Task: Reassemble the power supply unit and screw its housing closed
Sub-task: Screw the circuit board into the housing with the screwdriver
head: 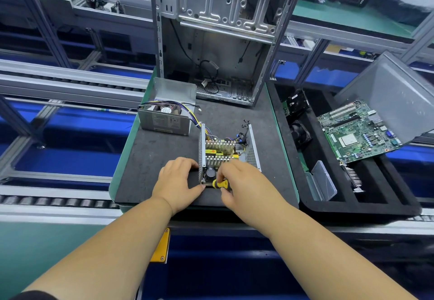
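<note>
Behind the open power supply [225, 151], loose screws [245, 122], computer case [218, 41]

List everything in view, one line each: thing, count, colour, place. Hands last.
open power supply base: one, silver, board with heat sinks inside, mat centre
screwdriver: one, yellow-black handle, at the base's near end
power supply cover: one, silver, fan and coloured wires, mat left rear
loose screws: a few, dark, behind the base
computer case: one, silver, upright at rear
motherboard: one, green, right tray
foam tray: one, black, right
clear plastic box: one, in the tray
left hand: steadies the base
right hand: holds the screwdriver
</note>
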A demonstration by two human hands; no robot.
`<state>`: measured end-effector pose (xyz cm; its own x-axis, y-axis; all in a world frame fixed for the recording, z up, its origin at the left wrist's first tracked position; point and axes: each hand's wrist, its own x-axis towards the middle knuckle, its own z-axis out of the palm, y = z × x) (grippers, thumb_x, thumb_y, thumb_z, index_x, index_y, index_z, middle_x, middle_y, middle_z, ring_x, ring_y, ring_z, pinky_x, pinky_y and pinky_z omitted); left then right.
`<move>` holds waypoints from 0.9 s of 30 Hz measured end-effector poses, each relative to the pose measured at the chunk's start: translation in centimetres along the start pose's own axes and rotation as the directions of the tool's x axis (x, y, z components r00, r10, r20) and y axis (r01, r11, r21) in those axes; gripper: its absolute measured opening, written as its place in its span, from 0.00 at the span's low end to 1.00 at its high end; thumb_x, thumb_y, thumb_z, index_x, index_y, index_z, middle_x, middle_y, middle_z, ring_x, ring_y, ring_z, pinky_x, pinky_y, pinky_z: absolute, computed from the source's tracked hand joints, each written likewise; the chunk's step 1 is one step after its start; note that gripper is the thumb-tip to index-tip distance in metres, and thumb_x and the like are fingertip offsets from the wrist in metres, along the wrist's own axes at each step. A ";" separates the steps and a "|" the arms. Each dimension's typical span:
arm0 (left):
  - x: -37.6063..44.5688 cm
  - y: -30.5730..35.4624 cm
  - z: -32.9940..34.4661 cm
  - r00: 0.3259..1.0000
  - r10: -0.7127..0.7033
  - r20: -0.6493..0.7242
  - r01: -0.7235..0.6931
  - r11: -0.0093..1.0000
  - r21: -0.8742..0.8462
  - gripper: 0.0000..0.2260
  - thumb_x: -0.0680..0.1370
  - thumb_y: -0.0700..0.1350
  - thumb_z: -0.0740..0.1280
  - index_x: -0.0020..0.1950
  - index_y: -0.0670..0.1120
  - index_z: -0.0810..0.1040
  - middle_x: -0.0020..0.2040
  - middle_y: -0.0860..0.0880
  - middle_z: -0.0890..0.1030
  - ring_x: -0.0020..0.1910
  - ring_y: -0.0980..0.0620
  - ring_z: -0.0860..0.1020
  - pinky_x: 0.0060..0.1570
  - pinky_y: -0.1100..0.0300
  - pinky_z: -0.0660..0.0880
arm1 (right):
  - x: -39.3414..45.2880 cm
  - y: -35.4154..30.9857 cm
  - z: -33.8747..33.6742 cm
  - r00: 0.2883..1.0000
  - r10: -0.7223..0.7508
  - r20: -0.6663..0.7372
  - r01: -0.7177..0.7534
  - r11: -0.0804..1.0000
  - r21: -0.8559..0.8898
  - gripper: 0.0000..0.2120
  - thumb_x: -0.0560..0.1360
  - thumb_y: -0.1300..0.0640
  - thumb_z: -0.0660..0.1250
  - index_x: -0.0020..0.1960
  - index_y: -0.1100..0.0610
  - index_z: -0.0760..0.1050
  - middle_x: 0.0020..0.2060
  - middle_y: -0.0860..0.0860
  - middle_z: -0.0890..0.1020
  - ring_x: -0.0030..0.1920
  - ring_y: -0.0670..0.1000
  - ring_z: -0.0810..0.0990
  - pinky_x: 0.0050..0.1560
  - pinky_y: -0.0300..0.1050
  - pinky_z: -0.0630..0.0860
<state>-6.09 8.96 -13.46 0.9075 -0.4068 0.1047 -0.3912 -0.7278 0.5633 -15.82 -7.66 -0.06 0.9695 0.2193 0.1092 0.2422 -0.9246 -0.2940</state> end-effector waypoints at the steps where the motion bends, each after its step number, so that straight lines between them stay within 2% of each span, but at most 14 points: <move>1: 0.0 0.0 0.0 1.000 0.002 -0.001 -0.002 1.000 0.000 0.21 0.70 0.59 0.71 0.59 0.56 0.71 0.56 0.56 0.72 0.57 0.52 0.69 0.59 0.54 0.66 | 0.0 0.0 0.0 1.000 -0.002 0.004 0.002 1.000 -0.001 0.08 0.75 0.60 0.67 0.54 0.57 0.76 0.50 0.51 0.77 0.45 0.48 0.69 0.45 0.37 0.60; 5: 0.0 0.0 0.1 1.000 0.003 0.002 -0.003 1.000 0.002 0.20 0.70 0.59 0.70 0.60 0.57 0.71 0.56 0.57 0.71 0.57 0.53 0.68 0.59 0.55 0.65 | 0.0 -0.2 -0.2 1.000 -0.029 -0.012 0.028 0.998 -0.048 0.08 0.74 0.61 0.70 0.53 0.59 0.77 0.47 0.53 0.79 0.45 0.52 0.73 0.44 0.39 0.61; 8: 0.0 -0.1 0.1 1.000 0.002 0.005 -0.002 1.000 0.004 0.21 0.71 0.59 0.70 0.60 0.57 0.71 0.57 0.57 0.71 0.57 0.53 0.68 0.59 0.55 0.65 | 0.4 -0.6 -0.2 0.999 -0.025 -0.032 0.020 0.989 -0.143 0.08 0.71 0.60 0.75 0.46 0.61 0.78 0.38 0.55 0.80 0.36 0.57 0.77 0.35 0.42 0.63; 11: 0.0 -0.1 0.2 1.000 -0.002 0.013 0.002 1.000 0.000 0.21 0.71 0.59 0.69 0.61 0.56 0.71 0.58 0.56 0.72 0.58 0.52 0.68 0.59 0.55 0.65 | 0.5 -1.4 -0.1 0.996 0.054 -0.070 -0.071 0.962 -0.264 0.15 0.64 0.53 0.80 0.36 0.59 0.76 0.24 0.52 0.76 0.22 0.54 0.71 0.25 0.40 0.59; 13: 0.0 0.0 0.1 1.000 -0.003 0.015 0.003 1.000 0.003 0.21 0.71 0.58 0.69 0.61 0.56 0.71 0.58 0.56 0.72 0.59 0.52 0.68 0.60 0.55 0.65 | 0.6 -2.0 -0.1 0.991 0.094 -0.092 -0.121 0.931 -0.345 0.18 0.61 0.49 0.81 0.32 0.56 0.74 0.19 0.49 0.71 0.17 0.52 0.67 0.24 0.37 0.55; 15: -0.1 0.0 0.1 1.000 -0.006 0.015 0.006 1.000 0.008 0.21 0.72 0.59 0.69 0.62 0.56 0.70 0.58 0.56 0.72 0.59 0.52 0.68 0.60 0.54 0.65 | 0.4 -2.3 0.1 0.993 0.089 -0.074 -0.109 0.930 -0.352 0.17 0.65 0.47 0.78 0.37 0.55 0.73 0.22 0.48 0.73 0.19 0.53 0.70 0.25 0.38 0.57; 17: 0.0 0.0 0.2 1.000 -0.006 0.012 0.006 1.000 0.011 0.21 0.72 0.59 0.69 0.62 0.56 0.70 0.58 0.56 0.72 0.59 0.52 0.68 0.61 0.54 0.65 | 0.5 -2.2 0.2 0.998 0.057 -0.033 -0.064 0.959 -0.276 0.13 0.72 0.51 0.70 0.45 0.54 0.66 0.32 0.49 0.76 0.30 0.55 0.75 0.31 0.44 0.60; 18: 0.0 0.0 0.2 1.000 -0.006 0.009 0.006 1.000 0.012 0.21 0.71 0.59 0.70 0.62 0.57 0.70 0.58 0.56 0.72 0.59 0.52 0.68 0.61 0.54 0.66 | 0.7 -2.0 0.1 0.999 0.046 0.005 -0.043 0.964 -0.262 0.12 0.74 0.55 0.66 0.47 0.53 0.61 0.37 0.49 0.73 0.36 0.56 0.75 0.34 0.46 0.59; 20: 0.1 0.1 0.2 1.000 -0.007 0.005 0.007 1.000 0.019 0.21 0.71 0.59 0.70 0.62 0.57 0.70 0.58 0.56 0.72 0.59 0.52 0.69 0.61 0.54 0.66 | 1.0 -1.5 -0.1 0.997 0.071 0.043 -0.055 0.954 -0.295 0.16 0.74 0.62 0.64 0.48 0.52 0.55 0.39 0.48 0.66 0.38 0.54 0.69 0.30 0.44 0.54; 23: 0.1 0.0 0.2 1.000 -0.008 0.008 0.008 1.000 0.030 0.21 0.72 0.59 0.70 0.62 0.56 0.70 0.59 0.55 0.72 0.59 0.52 0.68 0.62 0.54 0.66 | 1.5 -1.1 -0.7 0.978 0.188 0.091 -0.143 0.919 -0.366 0.17 0.75 0.62 0.66 0.49 0.52 0.57 0.33 0.47 0.63 0.33 0.51 0.65 0.26 0.43 0.51; 27: 0.0 -0.2 0.4 1.000 -0.013 0.008 0.012 0.999 0.030 0.21 0.72 0.59 0.70 0.62 0.57 0.70 0.59 0.55 0.72 0.59 0.52 0.68 0.61 0.54 0.66 | 2.3 -1.3 -0.8 0.949 0.259 0.180 -0.176 0.908 -0.380 0.08 0.79 0.54 0.65 0.50 0.51 0.65 0.32 0.46 0.63 0.37 0.52 0.68 0.26 0.43 0.53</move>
<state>-6.04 8.86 -13.86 0.9111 -0.4021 0.0909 -0.3843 -0.7487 0.5401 -13.95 -6.20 1.32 0.9894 0.0248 -0.1433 0.0358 -0.9965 0.0750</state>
